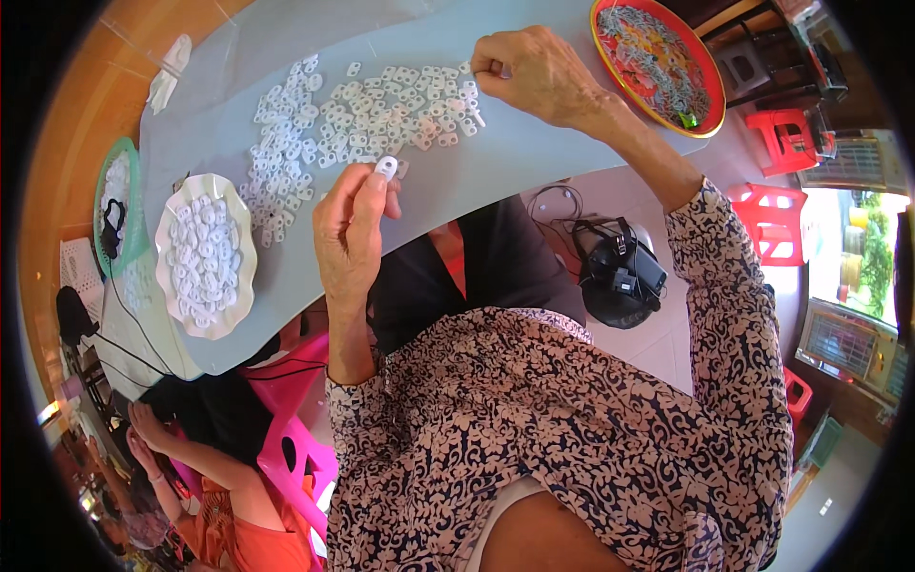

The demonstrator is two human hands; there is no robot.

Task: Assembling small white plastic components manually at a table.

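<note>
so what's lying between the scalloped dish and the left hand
In the head view, loose white pieces lie on the grey tabletop between the scalloped dish and the left hand.

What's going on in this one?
The person's left hand pinches a small white holed piece. Their right hand is at the right edge of similar loose pieces on the table; its grip is unclear. More fill a scalloped bowl at left; a red tray of small grey parts sits right.

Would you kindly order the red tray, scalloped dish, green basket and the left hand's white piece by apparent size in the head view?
1. Red tray and scalloped dish: too alike to rank
2. Green basket
3. White piece
</note>
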